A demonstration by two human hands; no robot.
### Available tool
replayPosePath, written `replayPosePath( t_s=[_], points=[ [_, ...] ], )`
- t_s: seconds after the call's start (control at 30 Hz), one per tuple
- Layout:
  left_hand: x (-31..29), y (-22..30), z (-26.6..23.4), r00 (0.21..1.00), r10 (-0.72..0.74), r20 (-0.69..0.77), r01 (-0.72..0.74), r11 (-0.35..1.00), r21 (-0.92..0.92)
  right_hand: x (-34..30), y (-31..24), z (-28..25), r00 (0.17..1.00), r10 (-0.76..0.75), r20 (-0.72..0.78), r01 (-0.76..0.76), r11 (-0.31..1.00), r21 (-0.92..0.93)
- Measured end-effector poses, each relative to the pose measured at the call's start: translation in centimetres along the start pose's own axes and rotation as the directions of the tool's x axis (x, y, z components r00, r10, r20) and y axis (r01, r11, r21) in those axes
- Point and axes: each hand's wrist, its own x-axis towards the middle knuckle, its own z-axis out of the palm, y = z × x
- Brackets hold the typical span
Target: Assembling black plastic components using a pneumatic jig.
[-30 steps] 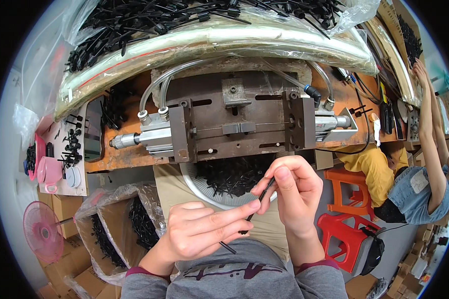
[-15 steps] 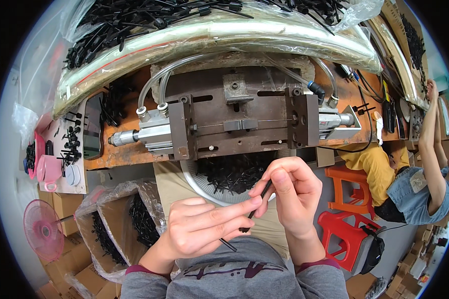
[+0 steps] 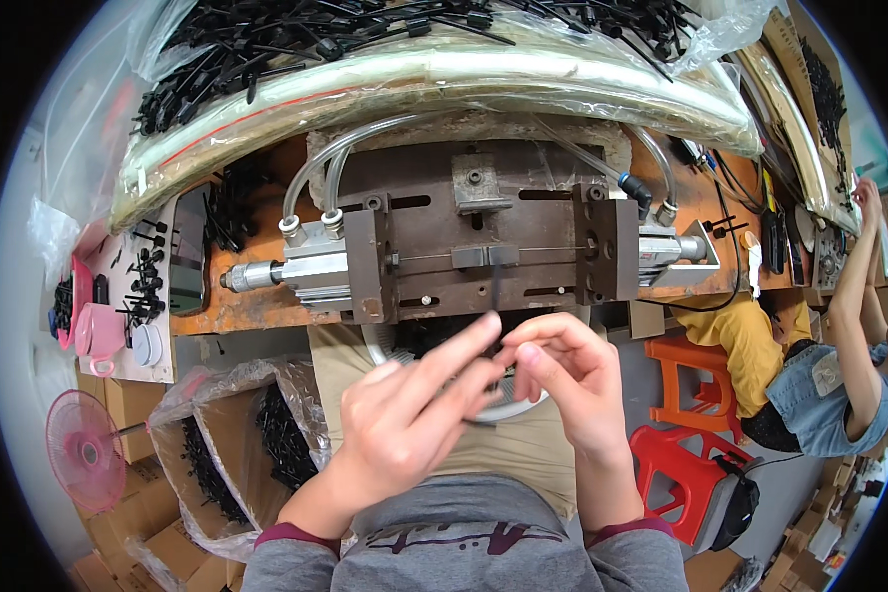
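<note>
My left hand (image 3: pixel 397 419) is smeared by motion in front of my body, its fingers pointing toward my right hand. What those fingers hold, if anything, is hard to make out. Close beside it, my right hand (image 3: pixel 574 380) is closed, thumb and fingertips pinched on a thin black plastic rod. The blurred rod (image 3: pixel 496 288) points away from me, its far end near the small metal clamp block (image 3: pixel 483 256) at the middle of the brown steel fixture (image 3: pixel 434 286). Beneath the hands, a round tub (image 3: pixel 377 345) of black parts is mostly covered.
Silver air cylinders (image 3: pixel 318 266) with clear hoses flank the fixture on the wooden bench (image 3: pixel 237 321). A plastic-lined bed of black parts (image 3: pixel 296 44) lies behind. Lined boxes (image 3: pixel 247 434) and a pink fan (image 3: pixel 87 454) stand left; red stool (image 3: pixel 661 474) and another person (image 3: pixel 829 385) right.
The black rod has swung from slanting between my hands to pointing away toward the fixture. My left hand's fingers have turned upward and blurred. My right hand has shifted slightly left.
</note>
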Motion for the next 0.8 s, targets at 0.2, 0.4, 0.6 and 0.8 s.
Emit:
replayPosePath(
  t_s=[0.2, 0.4, 0.6, 0.8],
  points=[
    [1.1, -1.0, 2.2, 1.000, -0.011, 0.025, 0.005, 0.971, 0.239, -1.3, 0.7, -0.7, 0.994, -0.016, -0.110, -0.001, 0.988, -0.154],
    [2.2, -0.8, 2.2, 0.996, -0.059, 0.067, 0.042, 0.969, 0.242, -2.0, 0.8, -0.3, 0.988, -0.041, -0.150, -0.006, 0.955, -0.296],
    [2.4, -0.5, 2.3, 0.994, -0.090, 0.067, 0.073, 0.971, 0.227, -2.1, 1.1, 0.2, 0.960, -0.227, -0.162, 0.155, 0.917, -0.368],
    [2.6, -0.4, 2.2, 0.994, -0.099, 0.053, 0.086, 0.975, 0.207, -2.1, 0.5, 2.0, 0.940, -0.339, -0.041, 0.290, 0.857, -0.425]
  ],
)
